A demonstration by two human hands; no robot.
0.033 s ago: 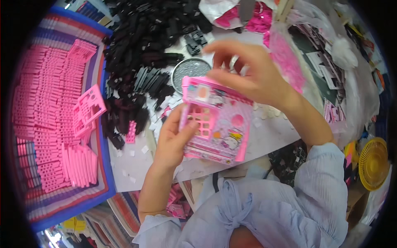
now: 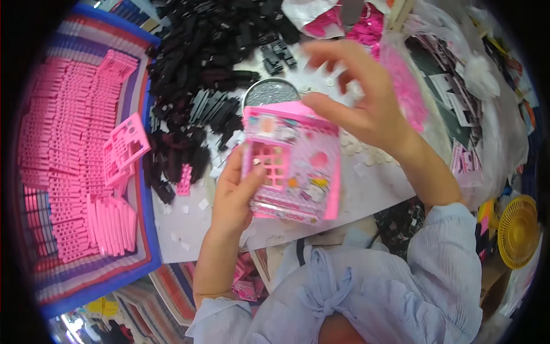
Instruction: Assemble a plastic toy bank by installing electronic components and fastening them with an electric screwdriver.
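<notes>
My left hand (image 2: 234, 198) grips a pink plastic toy casing (image 2: 295, 200) by its left edge, thumb on the front. The casing is tilted slightly; it has a grid of square holes and a printed cartoon front. Above its top right edge, my right hand (image 2: 366, 100) is raised with thumb and fingers apart, a little blurred, and nothing shows between them. Behind the casing's top edge stands a round tin (image 2: 269, 92) full of tiny silvery pieces, partly hidden by the casing.
At the left, a blue-rimmed crate (image 2: 150, 229) holds stacked pink casings (image 2: 69, 143). Black plastic parts (image 2: 206, 46) are heaped at the back. Pale round pieces (image 2: 375, 155) lie right of the casing. Plastic bags (image 2: 487, 114) and a yellow basket (image 2: 517, 232) are at the right.
The casing and my left hand have shifted slightly left. My right hand has moved a little right and up, its fingers farther from the casing.
</notes>
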